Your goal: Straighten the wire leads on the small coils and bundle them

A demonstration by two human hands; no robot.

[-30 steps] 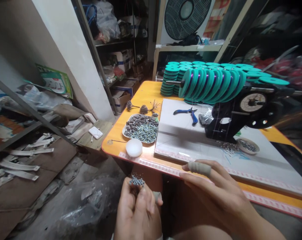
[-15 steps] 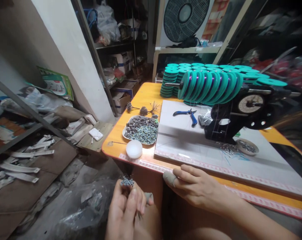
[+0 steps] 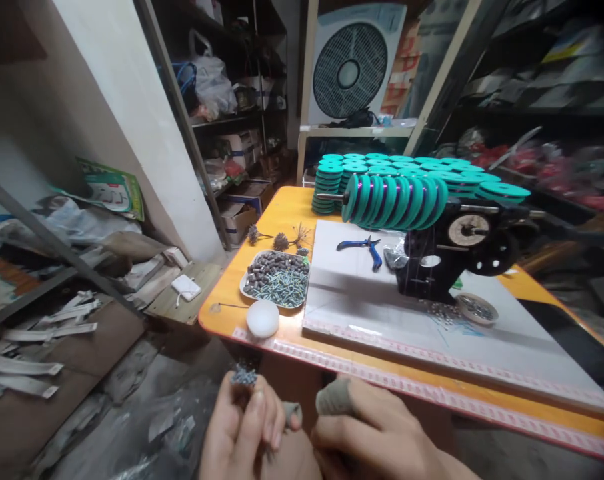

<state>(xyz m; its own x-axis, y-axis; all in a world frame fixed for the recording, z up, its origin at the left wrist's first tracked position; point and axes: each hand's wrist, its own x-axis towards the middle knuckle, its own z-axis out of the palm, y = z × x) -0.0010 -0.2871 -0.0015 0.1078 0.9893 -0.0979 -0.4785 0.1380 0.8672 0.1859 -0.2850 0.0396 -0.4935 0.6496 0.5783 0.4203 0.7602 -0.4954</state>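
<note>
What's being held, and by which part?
The left hand grips a bluish-tipped bundle just below its tips. Whether the right hand holds anything cannot be told.

Forward-and-down view from the head

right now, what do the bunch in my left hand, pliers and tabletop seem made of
Bunch: possibly plastic or metal; bluish tips too blurred to settle. Pliers: probably metal, dark head; solid blue handles suggest plastic. Tabletop: perhaps laminate or painted wood, smooth with sheen.
</note>
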